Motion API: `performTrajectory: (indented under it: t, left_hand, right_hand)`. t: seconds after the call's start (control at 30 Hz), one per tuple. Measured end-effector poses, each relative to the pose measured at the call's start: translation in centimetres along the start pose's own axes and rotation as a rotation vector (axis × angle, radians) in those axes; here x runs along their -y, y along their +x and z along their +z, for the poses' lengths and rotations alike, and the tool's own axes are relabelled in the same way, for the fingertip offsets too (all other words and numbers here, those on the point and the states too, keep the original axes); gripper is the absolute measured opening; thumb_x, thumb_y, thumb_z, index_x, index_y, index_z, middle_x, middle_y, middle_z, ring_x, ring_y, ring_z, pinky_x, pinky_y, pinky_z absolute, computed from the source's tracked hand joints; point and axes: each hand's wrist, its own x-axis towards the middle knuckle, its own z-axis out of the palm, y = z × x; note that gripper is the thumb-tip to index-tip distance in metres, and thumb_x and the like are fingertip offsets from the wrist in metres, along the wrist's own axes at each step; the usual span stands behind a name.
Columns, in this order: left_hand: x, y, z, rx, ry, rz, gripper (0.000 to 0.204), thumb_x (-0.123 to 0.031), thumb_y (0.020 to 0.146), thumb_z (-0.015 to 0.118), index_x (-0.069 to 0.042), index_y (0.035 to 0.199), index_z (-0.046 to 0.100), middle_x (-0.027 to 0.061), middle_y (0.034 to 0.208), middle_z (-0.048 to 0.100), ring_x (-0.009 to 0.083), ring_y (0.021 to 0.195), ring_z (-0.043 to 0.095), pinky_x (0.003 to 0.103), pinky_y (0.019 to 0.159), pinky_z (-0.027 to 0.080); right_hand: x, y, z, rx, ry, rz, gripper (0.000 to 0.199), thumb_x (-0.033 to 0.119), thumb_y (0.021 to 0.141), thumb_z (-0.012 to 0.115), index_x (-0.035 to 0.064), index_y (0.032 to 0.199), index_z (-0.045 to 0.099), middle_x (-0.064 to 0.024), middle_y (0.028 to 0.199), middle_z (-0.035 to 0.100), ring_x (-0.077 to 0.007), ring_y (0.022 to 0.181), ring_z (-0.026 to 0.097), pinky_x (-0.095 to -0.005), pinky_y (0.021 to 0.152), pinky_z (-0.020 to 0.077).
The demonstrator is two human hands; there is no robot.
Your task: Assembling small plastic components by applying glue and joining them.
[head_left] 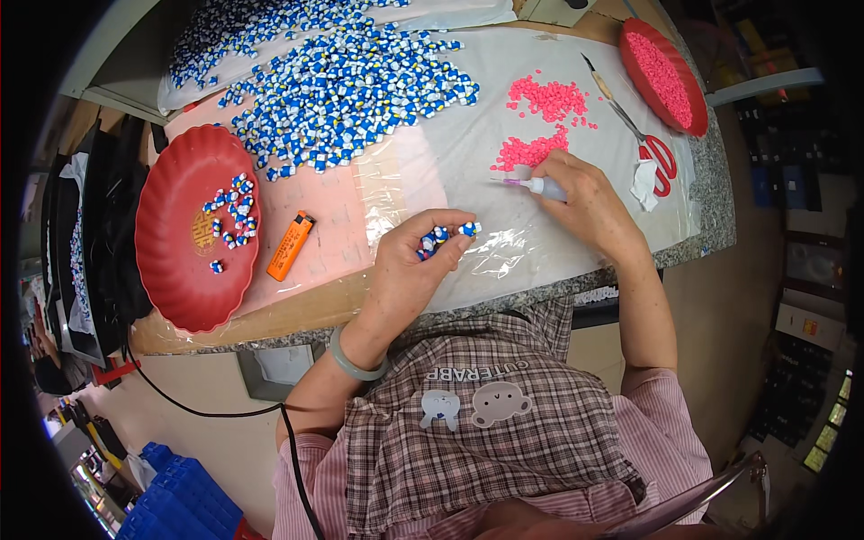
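Note:
Several small blue-and-white figurines [435, 240] lie in the curled fingers of my left hand [400, 270]; one is pinched at the thumb and fingertip. My right hand [589, 207] is closed round a small clear squeeze bottle [549, 189] with a thin needle tip pointing left. Its fingertips are at the edge of a pile of tiny pink pieces [531, 150], and whether they touch one is hidden. Beyond lies a second pink heap [549, 99]. A large spread of the same blue-and-white figurines [351, 90] covers the far left of the table.
On the left, a red scalloped tray [166, 243] holds some figurines, beside an orange lighter [292, 246]. Far right are a red bowl [697, 112] of pink pieces, red-handled scissors [661, 162], a pointed tool [597, 79] and crumpled white tissue [643, 184]. A black cable [207, 413] hangs at the left.

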Motion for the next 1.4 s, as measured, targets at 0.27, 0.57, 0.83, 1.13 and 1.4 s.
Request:
performTrajectory:
  t: [0.27,0.57,0.83,1.13,1.4]
  left_hand:
    - [-0.2,-0.1,0.2,0.009,-0.029,-0.040,0.018,-0.007,0.090,0.066,-0.004,0.107,0.068,-0.0010,0.081,0.064,0.0040,0.065,0.053,0.021,0.058,0.044]
    - [-0.2,-0.2,0.4,0.040,0.185,0.065,0.018,-0.007,0.089,0.066,-0.002,0.107,0.067,0.0049,0.090,0.068,0.0079,0.071,0.058,0.023,0.064,0.047]
    - [-0.3,-0.2,0.7,0.043,0.362,0.246,0.018,-0.004,0.087,0.066,0.000,0.105,0.067,0.0118,0.098,0.070,0.0186,0.091,0.066,0.029,0.080,0.050]
    - [-0.3,-0.2,0.9,0.059,0.415,0.318,0.017,-0.003,0.085,0.066,-0.002,0.103,0.066,0.0142,0.096,0.068,0.0252,0.086,0.067,0.032,0.076,0.051]
    - [-0.2,-0.3,0.9,0.019,0.447,0.342,0.019,-0.003,0.086,0.066,-0.001,0.104,0.068,0.0133,0.094,0.069,0.0252,0.083,0.067,0.031,0.073,0.051]
  right_hand:
    - [1.2,-1.2,0.9,-0.033,0.530,0.104,0.012,-0.002,0.077,0.068,0.0003,0.084,0.058,-0.0058,0.084,0.062,-0.0142,0.078,0.058,-0.0278,0.072,0.0458]
    - [4.4,-1.9,3.1,0.045,0.849,0.190,0.013,-0.001,0.079,0.070,0.0032,0.083,0.058,-0.0015,0.084,0.063,-0.0071,0.076,0.055,-0.0240,0.069,0.0461]
    - [4.8,-1.7,3.1,0.066,0.757,0.262,0.017,0.002,0.079,0.072,0.0044,0.089,0.058,0.0014,0.081,0.062,-0.0051,0.074,0.054,-0.0226,0.066,0.0454]
    - [4.7,-1.5,3.0,0.150,0.755,0.308,0.021,0.003,0.079,0.072,0.0040,0.092,0.056,0.0014,0.081,0.060,-0.0045,0.070,0.053,-0.0223,0.061,0.0447]
    - [4.6,-1.3,3.5,0.080,0.813,0.308,0.028,0.005,0.076,0.078,0.0050,0.094,0.057,0.0021,0.079,0.058,-0.0044,0.066,0.052,-0.0206,0.057,0.0435]
